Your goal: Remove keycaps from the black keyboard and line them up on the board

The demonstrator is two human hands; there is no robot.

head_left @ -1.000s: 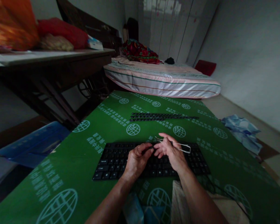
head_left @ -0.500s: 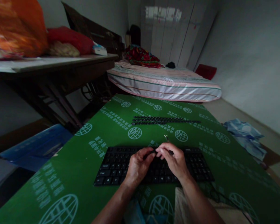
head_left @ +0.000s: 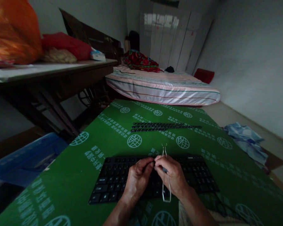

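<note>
While the bed (head_left: 165, 91) stands beyond the green worktop's (head_left: 85, 175) far edge, the black keyboard (head_left: 106, 180) lies towards the near edge, and rows of black keys (head_left: 151, 126) lie nearer the far one. Above the keyboard, the left hand (head_left: 136, 176) brings thumb and fingers together, though I cannot tell what they pinch; the right hand (head_left: 173, 172) is curled around a thin wire tool (head_left: 166, 201).

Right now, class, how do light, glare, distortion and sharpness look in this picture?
Head view: dim room light, leaving the keyboard dark; head view: bright reflection on the wardrobe; head view: wide-angle stretching towards the edges, as at the orange bag; head view: the small dark piece between the fingers is too indistinct to identify.
</note>
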